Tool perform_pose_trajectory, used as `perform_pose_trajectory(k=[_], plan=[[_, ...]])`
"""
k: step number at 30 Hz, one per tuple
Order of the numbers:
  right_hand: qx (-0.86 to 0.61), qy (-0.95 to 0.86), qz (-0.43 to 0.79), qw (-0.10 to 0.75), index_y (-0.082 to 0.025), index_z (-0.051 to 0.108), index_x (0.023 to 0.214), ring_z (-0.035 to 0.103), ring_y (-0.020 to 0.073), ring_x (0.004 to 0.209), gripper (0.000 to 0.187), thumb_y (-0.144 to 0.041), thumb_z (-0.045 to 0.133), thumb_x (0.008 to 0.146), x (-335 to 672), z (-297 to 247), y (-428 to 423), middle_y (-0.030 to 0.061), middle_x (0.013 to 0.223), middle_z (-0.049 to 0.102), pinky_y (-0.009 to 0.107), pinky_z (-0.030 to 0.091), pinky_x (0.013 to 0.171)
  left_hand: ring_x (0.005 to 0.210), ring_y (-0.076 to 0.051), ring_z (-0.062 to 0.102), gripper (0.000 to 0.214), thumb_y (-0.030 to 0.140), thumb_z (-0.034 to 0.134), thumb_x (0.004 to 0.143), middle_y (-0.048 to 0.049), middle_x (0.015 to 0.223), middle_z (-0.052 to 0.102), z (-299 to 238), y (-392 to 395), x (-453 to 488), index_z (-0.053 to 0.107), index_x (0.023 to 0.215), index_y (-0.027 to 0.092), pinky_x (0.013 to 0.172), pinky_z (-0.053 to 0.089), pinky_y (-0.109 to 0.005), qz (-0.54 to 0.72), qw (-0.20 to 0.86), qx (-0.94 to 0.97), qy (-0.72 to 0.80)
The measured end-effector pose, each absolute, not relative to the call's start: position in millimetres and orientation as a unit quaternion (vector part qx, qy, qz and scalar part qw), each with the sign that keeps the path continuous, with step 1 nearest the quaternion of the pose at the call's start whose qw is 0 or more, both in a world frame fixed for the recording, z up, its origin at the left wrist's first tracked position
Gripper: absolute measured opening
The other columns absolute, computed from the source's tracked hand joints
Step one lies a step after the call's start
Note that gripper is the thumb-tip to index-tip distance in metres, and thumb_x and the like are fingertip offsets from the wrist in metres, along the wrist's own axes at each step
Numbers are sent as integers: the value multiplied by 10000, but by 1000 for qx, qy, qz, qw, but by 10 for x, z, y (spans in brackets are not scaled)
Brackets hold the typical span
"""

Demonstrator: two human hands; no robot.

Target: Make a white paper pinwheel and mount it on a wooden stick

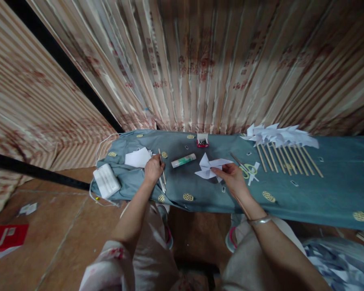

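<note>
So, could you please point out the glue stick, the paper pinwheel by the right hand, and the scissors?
glue stick (183,161), head view, middle of the tube.
paper pinwheel (208,166), head view, its centre.
scissors (249,170), head view, green handles.

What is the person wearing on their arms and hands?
Both forearms are bare, with no gloves on the left hand or the right hand. A thin silver bangle circles the right wrist. A pale sleeve with a reddish floral print covers the left upper arm.
</note>
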State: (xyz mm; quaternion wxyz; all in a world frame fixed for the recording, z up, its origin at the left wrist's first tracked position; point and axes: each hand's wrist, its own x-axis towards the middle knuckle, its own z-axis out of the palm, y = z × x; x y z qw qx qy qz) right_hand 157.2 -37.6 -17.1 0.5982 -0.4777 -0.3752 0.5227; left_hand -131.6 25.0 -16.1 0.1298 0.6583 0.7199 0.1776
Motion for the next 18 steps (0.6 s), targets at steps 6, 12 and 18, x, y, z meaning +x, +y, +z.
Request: perform_pose_trajectory(k=[6,12,18], plan=[[-483,-371,514,604,-216,732,841,740,214,775,422,-367,942,508,1619,-165,-401,18,833,795,385,595,795,1007,-315,714,393,134,630,761,-122,929,768,-138,334,-1306,672,1152,148,925,502,-376,256,177,598,739],[-471,-372,511,616,-225,745,803,734,209,762,408,-363,956,483,1652,-38,-470,26,821,797,367,599,772,755,-192,684,315,225,619,744,-20,759,727,46,180,-1082,699,1044,169,741,521,-279,426,299,537,664],[-482,-365,544,582,-228,746,826,717,200,687,427,-401,960,500,1652,96,-841,28,761,784,344,605,690,619,-147,640,393,478,724,717,-25,698,697,-93,-704,-566,761,929,149,621,524,-265,483,496,472,545]])
